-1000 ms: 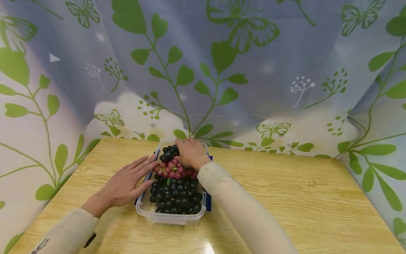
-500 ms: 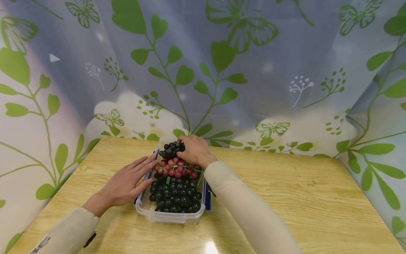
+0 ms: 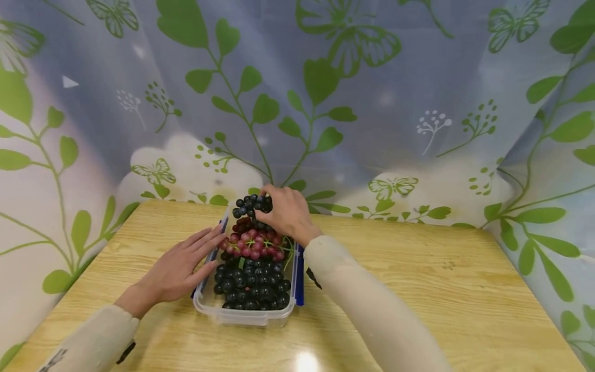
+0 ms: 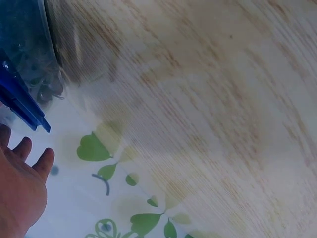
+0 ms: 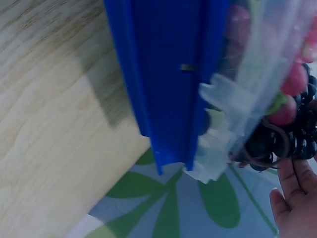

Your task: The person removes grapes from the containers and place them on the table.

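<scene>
A clear plastic box point(image 3: 232, 316) with blue side latches point(image 5: 163, 74) holds grapes. Dark grapes point(image 3: 253, 284) fill its near part, with a band of red grapes point(image 3: 253, 245) behind them. At the far end my right hand point(image 3: 289, 213) grips a bunch of black grapes point(image 3: 251, 205), raised above some dark red ones. In the right wrist view the fingers of that hand point(image 5: 299, 198) are against dark grapes. My left hand point(image 3: 174, 268) rests with extended fingers on the box's left edge; the left wrist view shows this hand point(image 4: 22, 191) beside a blue latch point(image 4: 20, 96).
The box stands on a light wooden table point(image 3: 400, 289). Behind the table hangs a curtain point(image 3: 372, 129) printed with green leaves and butterflies, and its lower edge meets the table's back edge close to the box.
My right hand has risen with the black bunch, uncovering dark red grapes beneath it. More of the red grapes and green stems shows. The left hand keeps its place on the box.
</scene>
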`<state>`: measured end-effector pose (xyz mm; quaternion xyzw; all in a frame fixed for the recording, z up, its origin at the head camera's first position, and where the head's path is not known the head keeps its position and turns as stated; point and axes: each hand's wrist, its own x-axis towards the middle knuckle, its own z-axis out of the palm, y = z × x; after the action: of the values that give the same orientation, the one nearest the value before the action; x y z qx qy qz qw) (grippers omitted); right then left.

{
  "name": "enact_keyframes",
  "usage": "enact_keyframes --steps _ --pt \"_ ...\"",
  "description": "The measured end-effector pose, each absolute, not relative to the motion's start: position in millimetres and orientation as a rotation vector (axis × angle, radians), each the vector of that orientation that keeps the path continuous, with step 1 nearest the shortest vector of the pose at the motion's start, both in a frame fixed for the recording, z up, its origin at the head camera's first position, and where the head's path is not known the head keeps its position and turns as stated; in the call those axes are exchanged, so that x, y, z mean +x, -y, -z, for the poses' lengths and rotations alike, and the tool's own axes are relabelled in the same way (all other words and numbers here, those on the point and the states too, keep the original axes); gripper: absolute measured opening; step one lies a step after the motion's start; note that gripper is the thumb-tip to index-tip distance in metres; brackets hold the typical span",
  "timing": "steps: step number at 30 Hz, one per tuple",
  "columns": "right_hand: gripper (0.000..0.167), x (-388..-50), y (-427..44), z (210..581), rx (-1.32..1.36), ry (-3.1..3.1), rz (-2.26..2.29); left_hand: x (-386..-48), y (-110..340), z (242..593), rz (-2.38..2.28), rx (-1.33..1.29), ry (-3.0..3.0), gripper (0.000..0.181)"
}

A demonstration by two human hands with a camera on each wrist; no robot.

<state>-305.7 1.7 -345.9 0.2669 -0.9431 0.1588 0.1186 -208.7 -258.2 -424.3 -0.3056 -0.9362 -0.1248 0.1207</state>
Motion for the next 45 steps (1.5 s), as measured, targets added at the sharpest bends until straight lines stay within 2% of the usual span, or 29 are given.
enact_keyframes --steps 14,25,37,45 --pt "0.04 -285 -13 306 0.77 2.554 -0.662 -209 257 426 0.387 -0.888 2.724 0.058" --pt "0.039 -269 -47 286 0.691 2.531 -0.688 -210 257 426 0.382 -0.911 2.686 0.058" --pt "0.039 -255 -92 294 0.526 2.595 -0.713 -210 259 427 0.387 -0.901 2.689 0.061" --pt "0.04 -249 -120 320 0.347 2.669 -0.694 -210 255 427 0.396 -0.898 2.705 0.061"
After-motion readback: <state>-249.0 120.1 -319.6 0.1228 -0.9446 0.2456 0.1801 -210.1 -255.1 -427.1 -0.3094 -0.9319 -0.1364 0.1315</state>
